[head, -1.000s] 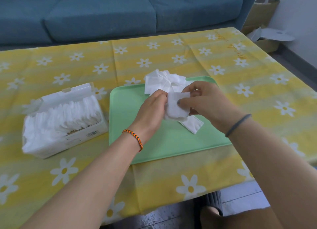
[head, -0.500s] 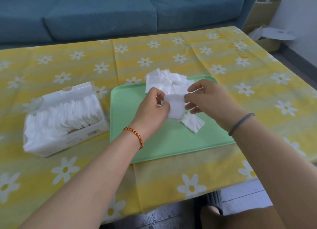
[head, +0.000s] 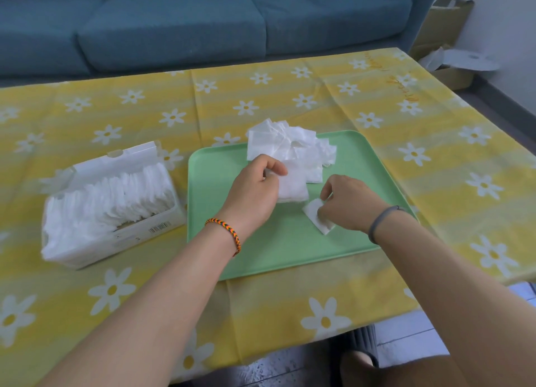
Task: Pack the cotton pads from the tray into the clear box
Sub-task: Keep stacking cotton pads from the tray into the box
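A blue sofa (head: 185, 23) fills the top of the frame, with a cardboard box (head: 443, 32) at the upper right edge. Below it the bench (head: 87, 108), under a yellow cloth printed with white daisies, spans the whole middle of the frame. At frame centre lies the green tray (head: 290, 250), flat on the cloth. To its left, just beside it, stands the clear box (head: 116, 206), its lid (head: 116, 161) tipped open toward the back, packed with a row of upright white pads. A loose heap of cotton pads (head: 290, 142) sits on the tray's upper edge, some hanging over its far rim.

Two bare forearms rise from the bottom of the frame. The left hand (head: 255, 189), with a braided orange bracelet (head: 224, 232) on the wrist, is at the tray's centre; its grip pinches a small stack of pads (head: 294, 183) between thumb and curled fingers, just below the heap. The right hand (head: 345, 203), with a grey band (head: 380, 221) on the wrist, is lower and to the right; its fingertips pinch a single pad (head: 314, 212) that lies on the tray, apart from the heap. A dark slipper (head: 359, 346) shows at the bottom of the frame below the bench edge
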### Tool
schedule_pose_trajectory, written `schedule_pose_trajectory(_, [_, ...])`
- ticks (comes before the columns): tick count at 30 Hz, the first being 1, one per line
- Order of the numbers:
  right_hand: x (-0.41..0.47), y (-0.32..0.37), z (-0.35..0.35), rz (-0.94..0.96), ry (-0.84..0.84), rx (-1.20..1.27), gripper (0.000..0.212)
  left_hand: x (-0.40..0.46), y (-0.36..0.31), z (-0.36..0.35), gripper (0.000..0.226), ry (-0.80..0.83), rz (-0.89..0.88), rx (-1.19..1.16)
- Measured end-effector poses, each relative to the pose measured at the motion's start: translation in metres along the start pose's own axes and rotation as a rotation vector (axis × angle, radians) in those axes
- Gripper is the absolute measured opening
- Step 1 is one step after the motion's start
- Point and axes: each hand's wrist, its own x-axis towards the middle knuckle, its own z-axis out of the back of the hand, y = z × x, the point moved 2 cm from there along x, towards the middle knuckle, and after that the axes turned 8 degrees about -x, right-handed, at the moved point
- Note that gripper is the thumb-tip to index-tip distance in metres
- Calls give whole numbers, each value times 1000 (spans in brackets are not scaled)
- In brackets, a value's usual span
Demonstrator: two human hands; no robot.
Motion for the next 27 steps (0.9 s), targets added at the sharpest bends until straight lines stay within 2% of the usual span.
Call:
schedule_pose_trajectory(4, [0,3,5,22,4,11,22,-2,-2,2,31,16,11,-10])
schedule_pose_trajectory(6, [0,3,12,17,-9,114,17,-2,-1,3,32,23,13,-23])
schedule_pose_trajectory(10, [-8,-1,36,-25,87,820,45,-3,0,6,36,42,26,-63])
schedule_pose_trajectory(15, [-16,7,62,41,71,1141,37,-2,-6,5,29,16,114,-192])
schedule_pose_trajectory(19, [-22,27,50,96,78,1148,35,1,-5,4,35,6,150,-259])
schedule_pose_trajectory(24, [-16,36,36,19,-59,962,38,2,-5,2,42,12,118,-238])
schedule_pose_trajectory(27, [-12,38,31,24,-84,866,43,2,-4,2,28,0,101,-225])
